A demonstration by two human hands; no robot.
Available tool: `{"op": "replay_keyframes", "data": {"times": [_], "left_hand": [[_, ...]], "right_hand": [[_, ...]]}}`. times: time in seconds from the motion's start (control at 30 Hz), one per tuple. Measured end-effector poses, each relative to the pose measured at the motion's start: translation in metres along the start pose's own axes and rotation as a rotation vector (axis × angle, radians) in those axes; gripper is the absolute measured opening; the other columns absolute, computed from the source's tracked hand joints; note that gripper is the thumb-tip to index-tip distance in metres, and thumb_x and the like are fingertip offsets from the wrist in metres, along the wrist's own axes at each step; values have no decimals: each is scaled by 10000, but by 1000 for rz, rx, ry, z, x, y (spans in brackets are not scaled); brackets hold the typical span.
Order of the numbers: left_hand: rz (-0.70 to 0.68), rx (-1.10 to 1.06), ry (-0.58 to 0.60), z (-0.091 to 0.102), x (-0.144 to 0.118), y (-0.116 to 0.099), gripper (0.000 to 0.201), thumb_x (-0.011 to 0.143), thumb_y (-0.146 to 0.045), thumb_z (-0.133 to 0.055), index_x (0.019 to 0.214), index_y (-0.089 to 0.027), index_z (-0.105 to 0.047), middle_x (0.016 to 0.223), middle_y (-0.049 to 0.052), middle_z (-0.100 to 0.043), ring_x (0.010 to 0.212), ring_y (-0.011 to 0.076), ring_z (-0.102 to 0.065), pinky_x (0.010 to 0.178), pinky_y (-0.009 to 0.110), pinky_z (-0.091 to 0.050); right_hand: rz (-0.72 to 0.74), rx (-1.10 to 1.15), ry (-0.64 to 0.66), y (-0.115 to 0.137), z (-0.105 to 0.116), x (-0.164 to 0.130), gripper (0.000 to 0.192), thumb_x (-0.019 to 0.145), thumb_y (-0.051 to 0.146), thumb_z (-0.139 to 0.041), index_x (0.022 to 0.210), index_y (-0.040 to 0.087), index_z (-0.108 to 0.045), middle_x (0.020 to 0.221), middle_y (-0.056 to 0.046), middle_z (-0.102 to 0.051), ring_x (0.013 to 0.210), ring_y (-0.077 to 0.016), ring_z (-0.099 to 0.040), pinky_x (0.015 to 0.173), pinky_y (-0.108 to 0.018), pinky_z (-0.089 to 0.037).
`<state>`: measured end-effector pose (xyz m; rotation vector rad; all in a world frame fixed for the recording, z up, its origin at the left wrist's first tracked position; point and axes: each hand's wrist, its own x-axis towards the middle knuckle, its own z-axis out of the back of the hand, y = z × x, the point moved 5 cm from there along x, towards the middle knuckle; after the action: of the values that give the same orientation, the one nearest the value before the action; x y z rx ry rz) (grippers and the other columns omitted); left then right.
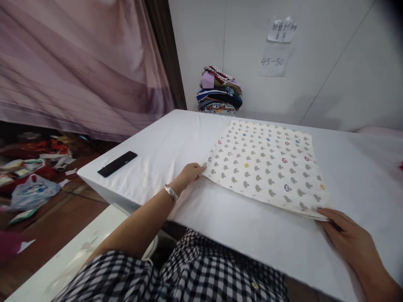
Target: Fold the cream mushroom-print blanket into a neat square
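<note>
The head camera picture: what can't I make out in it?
All in the head view:
Patterned cloth: its underside, hidden by its own top face.
Left hand and right hand: some fingertips, hidden by the hands themselves and the cloth.
Upper wall paper: some of its writing, blurred.
Plastic bag: its contents, blurred.
Curtain: its top, cut off by the upper edge.

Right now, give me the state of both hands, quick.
Left hand: closed, holding the cloth at its near left corner.
Right hand: closed, holding the cloth at its near right corner.
</note>
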<state>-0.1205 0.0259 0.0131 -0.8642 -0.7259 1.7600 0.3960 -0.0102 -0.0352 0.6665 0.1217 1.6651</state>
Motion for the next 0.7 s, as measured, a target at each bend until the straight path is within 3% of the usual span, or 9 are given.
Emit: {"op": "replay_keyframes", "data": {"times": [0.07,0.17,0.3,0.5,0.7], "left_hand": [[9,48,15,-1,1,2,313,773,-452,-565,631,-185,-486,504,-28,-474,482,97,-414,497,233,-313],[-41,287,-20,1,1,0,261,728,-405,-606,633,-180,-515,582,-5,-536,552,120,-469,516,245,-308],[-51,509,-36,5,-1,-5,265,728,-451,-587,742,-187,-568,747,36,-626,673,172,-546,562,265,-337],[-65,656,-22,6,-8,-12,328,774,-493,-496,872,-188,-568,824,76,-646,749,230,-584,609,299,-365],[-111,576,-39,0,-11,-17,181,753,-361,-496,682,-195,-496,696,45,-609,694,211,-577,597,292,-369]], "right_hand": [[-21,9,-15,1,2,0,340,767,512,-482,1016,336,-632,1146,6,-642,1029,-265,-621,919,-421,-488],[-54,12,-24,2,4,0,374,753,514,-481,1006,293,-644,1113,-1,-657,1007,-262,-629,921,-413,-492],[-23,5,-17,0,1,-1,375,767,493,-466,1016,277,-645,1118,-5,-657,1013,-256,-630,914,-400,-503],[79,-83,1,-6,-8,0,329,808,462,-448,1042,320,-630,1171,-2,-637,1034,-266,-633,807,-403,-567],[154,-100,7,14,-9,0,367,828,427,-444,1181,426,-545,1241,29,-600,1042,-265,-634,702,-387,-606]]}}
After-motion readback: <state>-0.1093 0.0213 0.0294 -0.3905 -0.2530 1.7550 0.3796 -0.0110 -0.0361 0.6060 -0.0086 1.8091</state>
